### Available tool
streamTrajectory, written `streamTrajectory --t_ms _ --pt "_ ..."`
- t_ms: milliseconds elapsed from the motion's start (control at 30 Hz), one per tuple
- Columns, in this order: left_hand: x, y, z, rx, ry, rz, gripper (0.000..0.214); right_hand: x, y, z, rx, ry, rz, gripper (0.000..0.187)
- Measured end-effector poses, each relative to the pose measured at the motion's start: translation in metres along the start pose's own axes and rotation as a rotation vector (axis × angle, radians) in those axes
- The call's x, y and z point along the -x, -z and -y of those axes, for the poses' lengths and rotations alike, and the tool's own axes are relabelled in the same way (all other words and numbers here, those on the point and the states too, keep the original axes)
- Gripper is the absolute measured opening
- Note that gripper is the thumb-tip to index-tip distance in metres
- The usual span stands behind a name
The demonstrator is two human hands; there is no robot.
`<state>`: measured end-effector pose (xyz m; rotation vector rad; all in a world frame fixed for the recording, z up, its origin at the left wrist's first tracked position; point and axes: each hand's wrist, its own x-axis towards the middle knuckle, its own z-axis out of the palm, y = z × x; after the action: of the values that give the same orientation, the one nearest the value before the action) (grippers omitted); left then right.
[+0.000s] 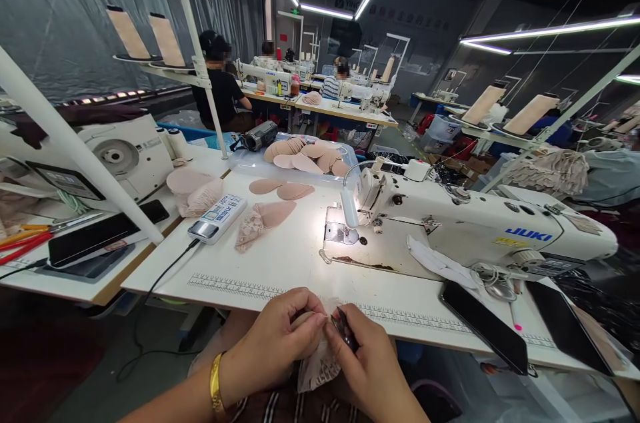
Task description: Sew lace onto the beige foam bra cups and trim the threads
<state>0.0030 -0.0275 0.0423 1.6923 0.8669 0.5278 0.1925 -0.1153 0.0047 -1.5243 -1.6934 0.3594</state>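
At the table's front edge my left hand pinches a pale pink lace piece, which hangs down over my lap. Closed around small dark thread snips, my right hand is right beside it, the snips' tip close to the left fingertips. Whether the blades touch the fabric or a thread I cannot make out. Beyond my hands, a lace-and-plain cup piece lies on the white table. Two flat beige pads lie farther back.
A JUKI sewing machine with a lit lamp occupies the right. A white device with a cable lies left. Phones rest at front right. Several pads fill a clear tray at the back. Other people sit beyond.
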Motion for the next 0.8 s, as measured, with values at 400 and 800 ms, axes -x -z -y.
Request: streamTrajectory --t_ms 400,800 --pt "-0.002 0.012 -0.002 -0.064 -0.133 0.12 0.021 -0.017 0.031 0.014 -0.229 -0.048 0.179 0.008" --pt "-0.002 0.011 0.006 0.071 -0.002 0.128 0.017 -0.006 -0.003 0.007 -0.489 -0.232 0.142 0.027"
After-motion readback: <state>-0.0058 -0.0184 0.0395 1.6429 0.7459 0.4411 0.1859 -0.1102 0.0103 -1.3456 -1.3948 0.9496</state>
